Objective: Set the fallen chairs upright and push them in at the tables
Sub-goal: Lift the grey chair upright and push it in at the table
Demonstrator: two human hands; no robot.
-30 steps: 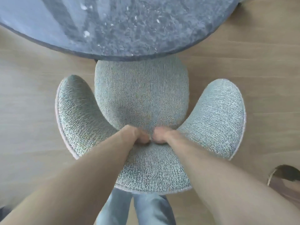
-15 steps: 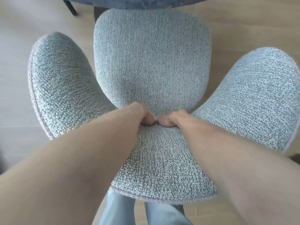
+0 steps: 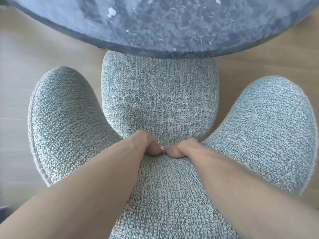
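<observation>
Both hands, left hand [image 3: 151,149] and right hand [image 3: 179,150], fingers curled gripping chair [image 3: 158,100] backrest top; seat front under table [image 3: 172,23].

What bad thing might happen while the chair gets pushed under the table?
The chair seat is already partly under the round table, so its flared wings could bump the table edge. The left hand and right hand grip the backrest where it meets the seat, so fingers might get squeezed there.
</observation>
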